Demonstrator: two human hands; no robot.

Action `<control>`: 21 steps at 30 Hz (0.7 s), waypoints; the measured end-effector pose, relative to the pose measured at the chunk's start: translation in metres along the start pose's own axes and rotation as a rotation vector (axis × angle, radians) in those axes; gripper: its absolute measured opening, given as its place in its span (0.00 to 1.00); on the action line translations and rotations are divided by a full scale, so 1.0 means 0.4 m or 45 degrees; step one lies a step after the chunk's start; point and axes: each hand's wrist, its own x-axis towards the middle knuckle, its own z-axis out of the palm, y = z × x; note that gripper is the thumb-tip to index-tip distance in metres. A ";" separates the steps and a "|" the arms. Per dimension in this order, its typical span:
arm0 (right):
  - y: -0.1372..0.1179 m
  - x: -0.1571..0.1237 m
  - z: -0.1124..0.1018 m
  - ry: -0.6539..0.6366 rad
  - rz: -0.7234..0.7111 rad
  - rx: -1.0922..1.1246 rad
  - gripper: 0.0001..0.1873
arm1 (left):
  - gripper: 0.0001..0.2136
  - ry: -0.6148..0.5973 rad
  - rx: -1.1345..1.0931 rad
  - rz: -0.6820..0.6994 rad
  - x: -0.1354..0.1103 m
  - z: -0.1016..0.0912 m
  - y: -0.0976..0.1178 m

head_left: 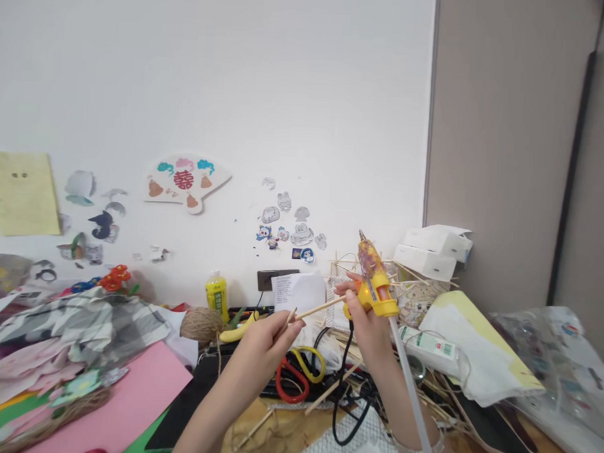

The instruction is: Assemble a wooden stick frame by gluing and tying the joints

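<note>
Above the desk, my left hand is closed, pinching a thin wooden stick near its lower end; a short second piece of stick seems to show at the fingertips. My right hand is wrapped round a yellow hot glue gun, its nozzle pointing up and its barrel spotted with stains. A long translucent glue stick hangs from the back of the gun. The wooden stick's far end meets my right fingers; whether they grip it I cannot tell. Scissors with red and yellow handles lie below my hands.
A black cord loops down from the gun. Around it lie a twine ball, a yellow bottle, pink paper, checked cloth, white boxes and several loose sticks. A white wall with stickers stands behind.
</note>
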 end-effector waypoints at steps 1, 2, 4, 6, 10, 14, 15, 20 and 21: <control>-0.001 -0.001 0.002 -0.001 -0.007 -0.008 0.09 | 0.15 0.002 0.005 -0.003 0.000 0.001 0.000; -0.003 -0.003 0.003 -0.005 -0.011 -0.016 0.09 | 0.15 0.008 0.009 -0.009 0.000 0.001 -0.002; -0.006 -0.007 0.006 -0.017 -0.010 -0.028 0.10 | 0.16 0.041 0.018 -0.024 0.001 0.002 -0.007; -0.005 -0.011 0.008 -0.029 0.001 -0.032 0.11 | 0.15 0.084 0.027 -0.042 0.002 0.003 -0.013; 0.003 -0.013 0.014 -0.053 0.026 -0.014 0.11 | 0.13 0.144 0.044 -0.082 0.003 -0.002 -0.023; 0.006 -0.012 0.017 -0.054 0.033 -0.003 0.10 | 0.12 0.108 0.067 -0.080 0.002 -0.010 -0.025; 0.005 -0.013 0.017 -0.053 0.033 -0.005 0.10 | 0.12 0.090 0.073 -0.076 0.001 -0.011 -0.023; -0.006 -0.018 0.014 -0.061 0.054 -0.012 0.10 | 0.16 0.051 0.061 -0.049 -0.003 -0.006 -0.019; -0.008 -0.020 0.014 -0.064 0.056 -0.012 0.10 | 0.16 0.064 0.051 -0.047 -0.003 -0.003 -0.021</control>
